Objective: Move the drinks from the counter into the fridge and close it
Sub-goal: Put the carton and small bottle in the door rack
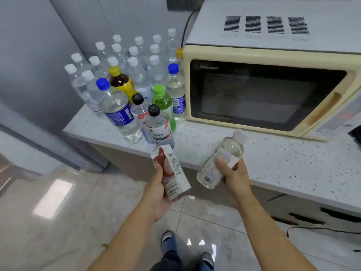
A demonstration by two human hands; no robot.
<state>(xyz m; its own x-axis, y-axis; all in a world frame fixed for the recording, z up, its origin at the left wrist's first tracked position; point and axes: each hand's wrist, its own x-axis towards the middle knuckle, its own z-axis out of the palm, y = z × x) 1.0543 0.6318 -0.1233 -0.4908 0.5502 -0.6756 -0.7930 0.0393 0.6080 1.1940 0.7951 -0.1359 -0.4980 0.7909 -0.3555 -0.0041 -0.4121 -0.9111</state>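
over the near edge of the speckled white stone worktop, the left hand holds a white and red drink carton, fingers and thumb clamped round its lower half, top tilted toward 11 o'clock. the right hand holds a clear plastic bottle with a white cap, fingers curled round its middle, cap pointing to 1 o'clock. at 10 o'clock stands a cluster of clear white-capped water bottles, fronted by blue-capped bottles, a yellow-capped tea bottle, a green bottle and black-capped bottles. a cream microwave oven sits at 1 o'clock.
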